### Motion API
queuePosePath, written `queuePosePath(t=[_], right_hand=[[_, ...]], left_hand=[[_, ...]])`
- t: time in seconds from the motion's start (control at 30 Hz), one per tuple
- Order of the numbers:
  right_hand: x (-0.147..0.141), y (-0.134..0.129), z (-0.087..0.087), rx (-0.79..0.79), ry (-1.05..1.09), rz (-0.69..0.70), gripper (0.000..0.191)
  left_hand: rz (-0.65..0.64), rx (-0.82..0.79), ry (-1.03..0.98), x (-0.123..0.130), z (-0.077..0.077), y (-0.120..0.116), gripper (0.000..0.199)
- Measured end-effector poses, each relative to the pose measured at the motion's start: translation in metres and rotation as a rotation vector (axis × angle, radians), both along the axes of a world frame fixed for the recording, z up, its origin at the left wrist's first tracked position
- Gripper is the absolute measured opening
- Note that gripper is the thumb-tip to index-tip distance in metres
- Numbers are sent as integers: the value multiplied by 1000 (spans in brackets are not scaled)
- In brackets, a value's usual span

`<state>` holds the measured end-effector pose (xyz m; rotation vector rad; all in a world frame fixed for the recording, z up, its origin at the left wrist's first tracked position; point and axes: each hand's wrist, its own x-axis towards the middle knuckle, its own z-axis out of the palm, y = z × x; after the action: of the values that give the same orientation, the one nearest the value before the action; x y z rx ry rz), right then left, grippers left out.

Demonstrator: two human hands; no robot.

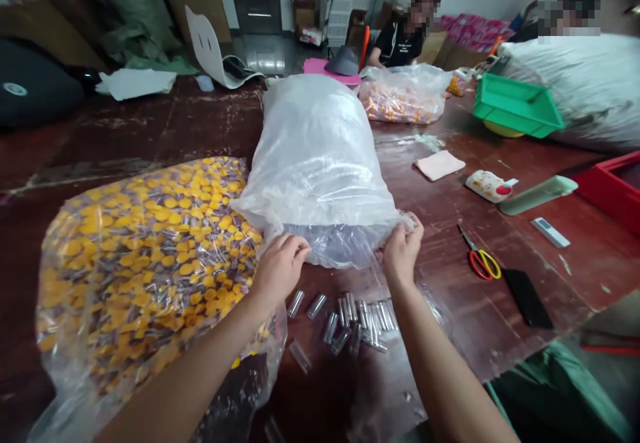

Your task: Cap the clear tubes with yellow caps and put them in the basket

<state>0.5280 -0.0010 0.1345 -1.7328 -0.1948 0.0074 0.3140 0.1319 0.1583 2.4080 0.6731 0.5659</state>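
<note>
A large, full white sack (320, 136) lies on the table before me, its mouth toward me. A clear plastic liner (333, 243) shows at the opening. At the left corner of the mouth, the fingers of my left hand (281, 263) are pinched on the sack's edge. My right hand (404, 246) is closed around the bunched edge at the right corner. Several small clear tubes (345, 316) lie loose on the table between my forearms. Left of the sack, close to my left hand, is a clear bag (150, 256) packed with yellow-capped pieces.
Scissors (479, 256), a black phone-like slab (527, 296), a folded cloth (439, 164) and a green pouch (539, 194) lie to the right. Farther back are a green tray (520, 104), a filled clear bag (404, 96) and a seated person (405, 36). A red bin (607, 186) stands at right.
</note>
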Motion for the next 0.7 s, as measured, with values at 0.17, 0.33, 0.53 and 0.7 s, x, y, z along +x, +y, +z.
queuePosePath(t=[0.17, 0.33, 0.53, 0.7], right_hand=[[6, 18, 62, 20, 29, 360, 36], [9, 15, 87, -259, -395, 754, 50], [1, 58, 90, -527, -786, 741, 52], [-1, 93, 98, -637, -794, 815, 14]], left_hand=[[66, -66, -83, 16, 49, 16, 9], [101, -130, -124, 41, 90, 27, 7], [-8, -105, -108, 77, 120, 32, 9], [-64, -17, -115, 91, 121, 49, 12]])
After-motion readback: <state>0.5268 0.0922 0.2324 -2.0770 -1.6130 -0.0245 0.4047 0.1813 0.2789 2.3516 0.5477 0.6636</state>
